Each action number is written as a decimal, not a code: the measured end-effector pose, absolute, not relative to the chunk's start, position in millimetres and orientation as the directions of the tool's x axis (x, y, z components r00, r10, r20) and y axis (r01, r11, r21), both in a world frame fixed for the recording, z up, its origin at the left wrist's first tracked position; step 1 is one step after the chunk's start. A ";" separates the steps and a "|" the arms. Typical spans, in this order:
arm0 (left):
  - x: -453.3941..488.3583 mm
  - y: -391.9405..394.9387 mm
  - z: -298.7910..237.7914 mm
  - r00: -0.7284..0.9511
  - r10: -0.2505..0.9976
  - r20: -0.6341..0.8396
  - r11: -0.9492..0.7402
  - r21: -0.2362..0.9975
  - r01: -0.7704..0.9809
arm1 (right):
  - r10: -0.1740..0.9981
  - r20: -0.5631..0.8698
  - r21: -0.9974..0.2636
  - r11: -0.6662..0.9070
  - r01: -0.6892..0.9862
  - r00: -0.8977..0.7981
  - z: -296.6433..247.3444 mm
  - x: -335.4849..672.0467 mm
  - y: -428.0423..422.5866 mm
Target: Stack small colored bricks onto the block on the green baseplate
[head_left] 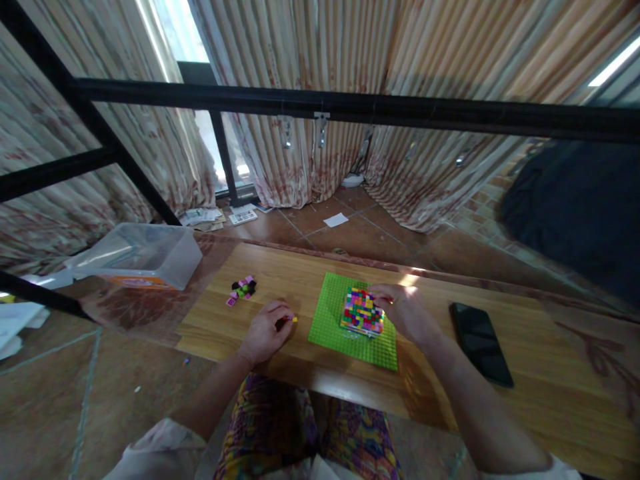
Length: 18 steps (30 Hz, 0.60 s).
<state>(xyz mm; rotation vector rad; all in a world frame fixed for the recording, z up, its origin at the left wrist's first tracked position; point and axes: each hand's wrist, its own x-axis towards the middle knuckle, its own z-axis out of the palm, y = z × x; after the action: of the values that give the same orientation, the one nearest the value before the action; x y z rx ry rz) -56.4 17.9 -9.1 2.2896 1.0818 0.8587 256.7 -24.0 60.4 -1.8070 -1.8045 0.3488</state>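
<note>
A multicoloured block built of small toy bricks (361, 311) stands on a bright green studded baseplate (325, 320). My right hand (403, 308) reaches over the plate from the right, fingers pinched together at the block's upper right edge. Whatever is between those fingertips is hidden. Left of the plate, my left hand (267, 331) rests low over the table with curled fingers around a few small bricks. A yellow brick (295, 319) shows at its fingertips. Farther left lies a loose pile of pink, black and green bricks (243, 289).
The wooden table (290, 273) carries a black phone (481, 343) on the right. Beyond its left end sits a clear plastic box (150, 253). A dark metal bar (350, 107) with hanging clips crosses above the far side. Curtains hang behind.
</note>
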 end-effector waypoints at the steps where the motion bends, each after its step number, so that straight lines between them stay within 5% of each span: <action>1: -56.4 18.1 -9.4 0.495 0.801 0.336 -0.581 0.631 0.513 | 0.981 0.190 -0.544 0.070 0.836 0.041 61.4 257.9 -22.8; 12: -56.7 16.7 -11.7 0.506 0.793 0.340 -0.598 0.595 0.537 | 0.982 0.172 -0.431 0.145 0.891 -0.077 66.7 263.6 -23.3; 18: -55.9 15.1 -12.5 0.521 0.781 0.344 -0.610 0.595 0.522 | 0.937 0.318 -0.467 0.019 0.884 0.148 75.2 244.0 -49.0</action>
<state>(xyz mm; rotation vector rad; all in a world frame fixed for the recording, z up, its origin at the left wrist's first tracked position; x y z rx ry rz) -55.9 15.1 -12.5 2.3441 1.0695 0.8355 244.0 -49.0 75.2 -1.8626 -1.7354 0.1194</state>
